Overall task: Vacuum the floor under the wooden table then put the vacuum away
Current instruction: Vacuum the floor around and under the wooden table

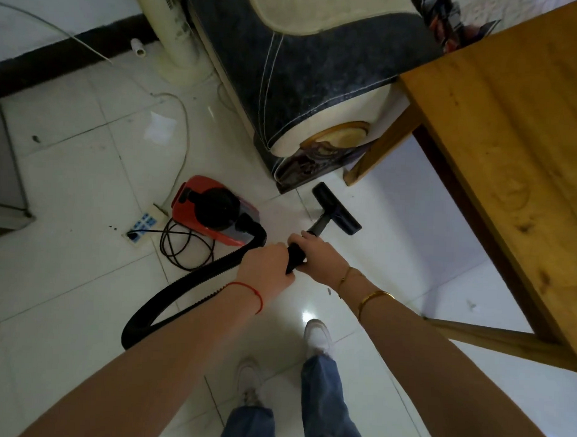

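A red canister vacuum [204, 212] sits on the white tile floor, left of centre. Its black ribbed hose [180, 289] loops down and back up to the black wand [295, 256]. My left hand [266, 266] grips the wand's handle end where the hose joins. My right hand [315, 257] holds the wand just ahead of it. The black floor nozzle [338, 208] rests on the tiles beside the sofa's corner, close to a leg [378, 149] of the wooden table [512, 128]. The table fills the right side of the view.
A dark and cream sofa arm [318, 72] stands ahead. A power strip [146, 224] with coiled black cord [184, 247] lies left of the vacuum. A cream fan base [178, 57] is at the back wall. My feet [319, 337] are below; a table brace [505, 340] runs at lower right.
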Demonstrator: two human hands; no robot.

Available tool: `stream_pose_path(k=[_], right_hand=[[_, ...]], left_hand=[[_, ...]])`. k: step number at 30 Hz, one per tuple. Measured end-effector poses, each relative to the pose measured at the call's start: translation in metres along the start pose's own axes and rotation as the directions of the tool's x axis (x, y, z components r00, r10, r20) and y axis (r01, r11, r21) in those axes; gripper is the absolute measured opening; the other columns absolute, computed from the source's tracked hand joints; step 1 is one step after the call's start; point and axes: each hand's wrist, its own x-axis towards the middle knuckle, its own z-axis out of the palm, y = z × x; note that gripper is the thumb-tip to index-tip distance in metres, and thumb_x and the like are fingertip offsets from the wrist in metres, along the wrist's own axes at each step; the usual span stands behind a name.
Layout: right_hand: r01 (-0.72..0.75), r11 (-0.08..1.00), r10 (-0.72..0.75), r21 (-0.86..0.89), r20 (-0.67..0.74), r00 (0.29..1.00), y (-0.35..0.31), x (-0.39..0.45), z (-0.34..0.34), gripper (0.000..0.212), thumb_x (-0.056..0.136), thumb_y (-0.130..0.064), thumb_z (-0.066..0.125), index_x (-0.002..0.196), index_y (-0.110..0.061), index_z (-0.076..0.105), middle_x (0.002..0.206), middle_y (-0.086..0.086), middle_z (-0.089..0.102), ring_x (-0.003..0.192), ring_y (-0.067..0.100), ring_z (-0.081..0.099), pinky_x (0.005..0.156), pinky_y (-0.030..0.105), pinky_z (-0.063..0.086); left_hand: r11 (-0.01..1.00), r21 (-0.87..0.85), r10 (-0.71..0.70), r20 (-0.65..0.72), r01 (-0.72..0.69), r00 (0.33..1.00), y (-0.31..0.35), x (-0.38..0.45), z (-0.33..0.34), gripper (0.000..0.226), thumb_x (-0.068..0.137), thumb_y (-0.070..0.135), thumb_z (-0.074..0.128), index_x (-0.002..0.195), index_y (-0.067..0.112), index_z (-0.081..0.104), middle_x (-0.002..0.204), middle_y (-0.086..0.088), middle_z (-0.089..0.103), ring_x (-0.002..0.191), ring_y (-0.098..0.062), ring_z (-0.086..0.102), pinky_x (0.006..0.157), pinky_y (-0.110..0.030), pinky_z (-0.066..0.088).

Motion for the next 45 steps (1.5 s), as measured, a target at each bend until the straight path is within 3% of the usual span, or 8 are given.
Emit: stream_pose_path(k=[7,10,16,25,34,39,45], right_hand=[[-0.001,1.000,0.002,-0.026,0.042,0.999,0.035,0.015,-0.042,0.037,0.080,-0.012,0.070,0.110,-0.014,0.049,0.107,0.011,0.054,0.093,0.032,0.057,0.082,0.046,0.051],[0.004,1.000,-0.002,-0.031,0.059,0.998,0.045,0.017,-0.056,0.036,0.080,-0.013,0.070,0.110,-0.015,0.049,0.106,0.011,0.054,0.093,0.031,0.057,0.084,0.045,0.051],[0.012,1.000,-0.011,-0.019,0.063,0.998,0.052,0.007,-0.061,0.037,0.079,-0.012,0.072,0.109,-0.017,0.050,0.106,0.009,0.056,0.093,0.029,0.059,0.087,0.042,0.051],[0.035,0.999,-0.036,0.014,0.071,0.997,0.006,-0.024,-0.021,0.034,0.080,-0.011,0.068,0.110,-0.014,0.051,0.105,0.010,0.054,0.090,0.029,0.055,0.078,0.036,0.046],[0.038,0.998,-0.041,0.059,0.047,0.998,-0.053,-0.058,0.039,0.035,0.080,-0.012,0.068,0.110,-0.014,0.051,0.105,0.011,0.056,0.093,0.029,0.055,0.084,0.042,0.049],[0.031,0.993,-0.034,0.115,0.027,0.999,-0.077,-0.074,0.065,0.035,0.079,-0.011,0.069,0.109,-0.014,0.052,0.105,0.011,0.056,0.093,0.029,0.056,0.085,0.043,0.049],[0.005,0.990,-0.002,0.142,-0.019,1.000,-0.081,-0.085,0.077,0.035,0.080,-0.014,0.071,0.109,-0.017,0.050,0.105,0.009,0.056,0.093,0.027,0.056,0.086,0.039,0.050]], left_hand=[[1.000,-0.008,-0.026,-0.018,0.025,1.000,0.032,0.038,-0.016,0.029,0.090,0.035,0.056,0.108,0.013,0.052,0.095,-0.002,0.061,0.068,-0.012,0.049,0.055,-0.023,0.037],[1.000,-0.013,-0.023,-0.012,0.023,1.000,0.043,0.048,-0.019,0.030,0.090,0.035,0.055,0.109,0.012,0.052,0.095,-0.002,0.061,0.068,-0.011,0.050,0.049,-0.020,0.033],[0.999,-0.042,-0.019,-0.002,0.018,1.000,0.054,0.044,-0.018,0.032,0.091,0.035,0.056,0.112,0.011,0.052,0.098,-0.003,0.061,0.071,-0.012,0.053,0.059,-0.021,0.040],[1.000,0.014,-0.002,0.036,0.001,0.999,0.024,-0.011,-0.006,0.028,0.089,0.033,0.056,0.106,0.012,0.053,0.085,0.002,0.054,0.067,-0.012,0.051,0.057,-0.023,0.039],[0.997,0.080,-0.023,0.099,0.015,0.995,-0.019,-0.079,0.015,0.022,0.087,0.029,0.058,0.102,0.015,0.053,0.077,0.004,0.048,0.062,-0.011,0.047,0.044,-0.019,0.029],[0.987,0.156,0.009,0.117,-0.027,0.993,-0.034,-0.108,0.019,0.021,0.088,0.028,0.057,0.103,0.014,0.053,0.081,0.002,0.051,0.067,-0.013,0.050,0.055,-0.023,0.037],[0.981,0.188,0.043,0.078,-0.057,0.996,-0.037,-0.117,0.025,0.018,0.086,0.026,0.056,0.100,0.015,0.053,0.077,0.003,0.051,0.063,-0.013,0.049,0.048,-0.022,0.032]])
